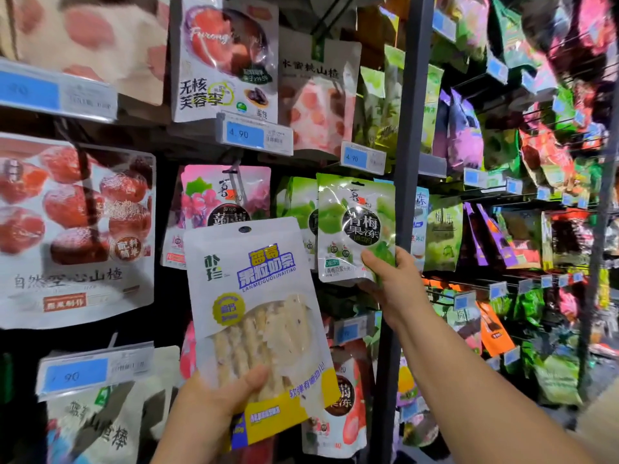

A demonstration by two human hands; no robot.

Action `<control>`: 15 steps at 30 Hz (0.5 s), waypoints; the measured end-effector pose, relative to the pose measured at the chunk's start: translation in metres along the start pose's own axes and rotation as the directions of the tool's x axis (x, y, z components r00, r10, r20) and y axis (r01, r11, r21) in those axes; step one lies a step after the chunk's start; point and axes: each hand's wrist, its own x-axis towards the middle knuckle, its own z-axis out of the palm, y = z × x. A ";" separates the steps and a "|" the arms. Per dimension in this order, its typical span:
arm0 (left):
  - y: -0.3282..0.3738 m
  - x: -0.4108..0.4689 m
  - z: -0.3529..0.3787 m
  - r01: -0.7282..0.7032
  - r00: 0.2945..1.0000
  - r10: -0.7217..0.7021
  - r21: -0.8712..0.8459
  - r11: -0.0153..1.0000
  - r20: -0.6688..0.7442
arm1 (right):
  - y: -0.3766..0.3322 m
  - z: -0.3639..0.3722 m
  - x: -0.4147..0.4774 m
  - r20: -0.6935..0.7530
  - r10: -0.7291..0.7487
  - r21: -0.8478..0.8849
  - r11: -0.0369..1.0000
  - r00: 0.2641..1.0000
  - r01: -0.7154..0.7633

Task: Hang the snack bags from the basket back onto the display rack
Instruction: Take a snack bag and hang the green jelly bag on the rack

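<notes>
My left hand [217, 393] grips the lower part of a white, blue and yellow snack bag [258, 313], held upright in front of the rack; the thumb lies across its clear window. My right hand [392, 279] pinches the bottom right corner of a green plum jelly bag [355, 226], raised level with the middle row of the display rack [410, 128]. Whether this green bag hangs on a hook I cannot tell. The basket is out of view.
Hanging bags fill the rack: a pink grape bag [224, 195], more green bags [294, 199] behind the held one, large hawthorn bags [73, 229] at left. Blue price tags [254, 133] jut out on hook ends. A dark upright post divides this bay from crowded shelves at right.
</notes>
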 end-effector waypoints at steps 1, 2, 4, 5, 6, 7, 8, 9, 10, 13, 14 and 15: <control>-0.001 0.002 -0.001 0.001 1.000 -0.001 0.000 1.000 -0.004 | 0.000 0.001 0.004 0.003 -0.001 -0.001 1.000 1.000 0.001; 0.002 0.003 -0.001 0.001 1.000 -0.001 0.010 1.000 -0.009 | 0.001 0.001 0.009 0.007 -0.001 -0.003 1.000 1.000 0.001; 0.004 0.005 -0.002 0.007 1.000 -0.007 0.035 0.999 -0.015 | 0.001 0.004 0.016 0.018 0.000 -0.002 1.000 1.000 0.000; 0.003 0.007 -0.003 0.002 1.000 -0.002 0.044 0.999 -0.013 | 0.002 0.005 0.019 0.019 0.003 0.003 1.000 1.000 -0.003; 0.005 0.008 -0.002 -0.004 1.000 0.005 0.057 0.998 -0.019 | 0.002 0.006 0.022 0.016 0.006 0.008 1.000 1.000 -0.006; 0.006 0.009 -0.002 -0.002 0.999 0.004 0.066 0.998 -0.040 | 0.003 0.006 0.025 0.011 0.011 0.013 1.000 1.000 -0.011; 0.009 0.009 -0.001 -0.004 0.999 0.007 0.060 0.998 -0.051 | 0.003 0.007 0.028 0.008 0.016 0.014 1.000 1.000 -0.016; 0.009 0.011 -0.002 0.000 0.998 0.003 0.054 0.999 -0.055 | 0.004 0.008 0.030 0.007 0.022 0.012 1.000 1.000 -0.023; 0.012 0.011 0.000 -0.007 0.998 0.011 0.065 0.998 -0.054 | 0.004 0.009 0.033 0.009 0.028 0.011 1.000 1.000 -0.028; 0.006 0.020 0.001 0.006 0.999 -0.004 0.056 0.998 -0.033 | 0.005 0.011 0.038 0.015 0.037 0.012 0.999 0.999 -0.037; 0.003 0.022 0.000 0.003 0.999 -0.001 0.060 0.998 -0.038 | 0.006 0.012 0.038 0.017 0.040 0.010 0.999 0.999 -0.041; 0.003 0.023 -0.001 0.007 0.999 -0.003 0.070 0.998 -0.052 | 0.006 0.012 0.038 0.022 0.044 0.009 0.999 0.999 -0.045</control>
